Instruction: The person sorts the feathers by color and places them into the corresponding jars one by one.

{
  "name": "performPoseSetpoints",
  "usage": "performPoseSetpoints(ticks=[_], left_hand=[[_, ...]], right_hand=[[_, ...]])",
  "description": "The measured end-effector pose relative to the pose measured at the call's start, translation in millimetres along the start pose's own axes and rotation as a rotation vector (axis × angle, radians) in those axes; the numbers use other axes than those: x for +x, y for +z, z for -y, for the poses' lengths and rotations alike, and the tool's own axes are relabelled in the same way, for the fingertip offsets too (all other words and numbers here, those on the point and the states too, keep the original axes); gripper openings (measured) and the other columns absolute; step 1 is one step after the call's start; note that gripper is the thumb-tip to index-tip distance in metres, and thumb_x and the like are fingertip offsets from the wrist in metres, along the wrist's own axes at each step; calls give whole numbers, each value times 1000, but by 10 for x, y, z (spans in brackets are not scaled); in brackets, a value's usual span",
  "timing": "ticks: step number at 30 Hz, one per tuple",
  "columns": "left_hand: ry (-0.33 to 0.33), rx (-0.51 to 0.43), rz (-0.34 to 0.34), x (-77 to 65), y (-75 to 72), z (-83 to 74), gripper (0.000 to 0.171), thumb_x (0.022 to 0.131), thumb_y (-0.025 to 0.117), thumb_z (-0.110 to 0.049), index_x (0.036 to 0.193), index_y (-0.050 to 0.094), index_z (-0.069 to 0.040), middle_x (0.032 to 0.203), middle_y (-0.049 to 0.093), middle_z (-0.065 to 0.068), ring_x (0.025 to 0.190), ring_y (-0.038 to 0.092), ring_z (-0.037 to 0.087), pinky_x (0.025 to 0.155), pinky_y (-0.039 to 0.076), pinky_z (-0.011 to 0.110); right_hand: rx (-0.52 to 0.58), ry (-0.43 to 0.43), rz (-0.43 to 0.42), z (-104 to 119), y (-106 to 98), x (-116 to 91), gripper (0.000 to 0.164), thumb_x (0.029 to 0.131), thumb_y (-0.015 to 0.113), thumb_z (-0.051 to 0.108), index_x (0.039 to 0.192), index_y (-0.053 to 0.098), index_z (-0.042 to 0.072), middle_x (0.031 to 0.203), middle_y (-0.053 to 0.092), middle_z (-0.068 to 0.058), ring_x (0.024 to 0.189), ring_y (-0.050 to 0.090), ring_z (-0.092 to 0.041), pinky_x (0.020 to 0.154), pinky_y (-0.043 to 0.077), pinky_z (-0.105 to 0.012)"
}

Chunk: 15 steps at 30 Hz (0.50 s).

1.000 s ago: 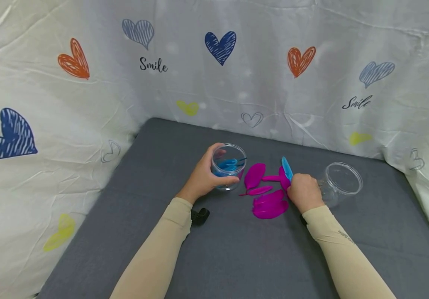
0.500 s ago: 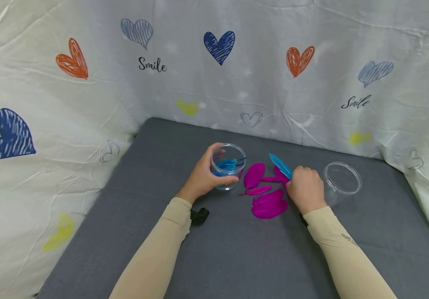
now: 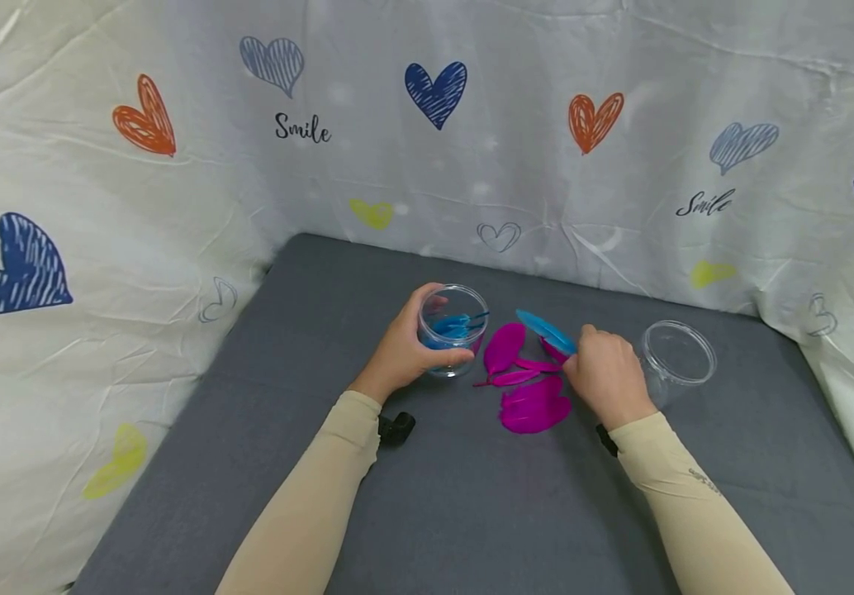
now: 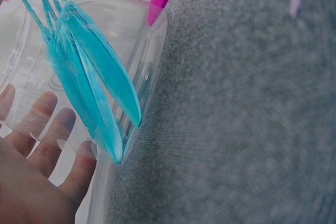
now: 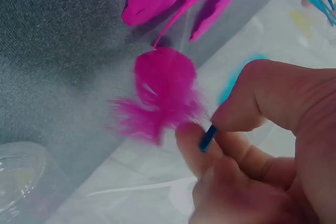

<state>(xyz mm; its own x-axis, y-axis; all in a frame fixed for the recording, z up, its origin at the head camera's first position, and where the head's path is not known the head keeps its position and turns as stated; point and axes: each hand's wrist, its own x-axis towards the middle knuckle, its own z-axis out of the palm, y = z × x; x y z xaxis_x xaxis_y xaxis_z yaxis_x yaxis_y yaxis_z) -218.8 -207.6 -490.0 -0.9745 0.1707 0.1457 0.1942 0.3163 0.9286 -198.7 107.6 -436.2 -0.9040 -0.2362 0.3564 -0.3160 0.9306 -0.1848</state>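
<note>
My left hand point(image 3: 405, 351) grips a clear round jar point(image 3: 466, 290), fingers behind it and thumb across its near side. Inside the jar lean several blue feathers point(image 4: 84, 87), quills upward, as the left wrist view shows. Between thumb and fingers, my right hand point(image 3: 609, 378) pinches another blue feather point(image 3: 546, 332) by its quill point(image 5: 208, 139). That feather's tip points left toward the jar, above the cloth. Under and beside it lie several magenta feathers point(image 3: 534, 406) in a loose group; one fluffy magenta feather point(image 5: 163, 85) lies close to my right fingertips.
A second clear jar point(image 3: 711, 372) stands on the grey cloth point(image 3: 486, 512), just right of my right hand. Behind the table hangs a pale curtain point(image 3: 516, 165) printed with hearts. A black strap piece point(image 3: 397, 430) shows at my left wrist.
The blue feather in my right hand has swung from nearly upright to pointing left toward the jar. One magenta feather beneath it has shifted. My left hand and its jar have stayed put.
</note>
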Motion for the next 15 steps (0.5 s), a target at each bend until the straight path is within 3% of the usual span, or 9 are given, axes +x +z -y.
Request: performPoseSetpoints(ticks=[4, 9, 15], left_hand=[[8, -4, 2, 3, 4, -3, 109, 76, 99, -50, 162, 32, -44, 162, 50, -2, 150, 47, 25, 122, 46, 58], [9, -3, 0, 6, 4, 7, 108, 76, 98, -51, 162, 33, -45, 161, 51, -5, 150, 46, 24, 122, 45, 58], [7, 0, -2, -5, 9, 1, 108, 76, 98, -52, 162, 33, -45, 162, 50, -3, 150, 47, 23, 122, 45, 58]], right_hand=[[36, -8, 56, -3, -29, 1, 8, 85, 55, -10, 81, 59, -4, 68, 59, -18, 61, 59, -37, 63, 55, -54], [28, -18, 86, -14, -68, -2, 22, 93, 56, -8, 108, 72, -12, 91, 71, -26, 83, 70, -45, 78, 61, -57], [17, -65, 30, -24, -91, -16, 20, 93, 58, -7, 103, 75, -10, 90, 68, -23, 82, 66, -41, 72, 60, -55]])
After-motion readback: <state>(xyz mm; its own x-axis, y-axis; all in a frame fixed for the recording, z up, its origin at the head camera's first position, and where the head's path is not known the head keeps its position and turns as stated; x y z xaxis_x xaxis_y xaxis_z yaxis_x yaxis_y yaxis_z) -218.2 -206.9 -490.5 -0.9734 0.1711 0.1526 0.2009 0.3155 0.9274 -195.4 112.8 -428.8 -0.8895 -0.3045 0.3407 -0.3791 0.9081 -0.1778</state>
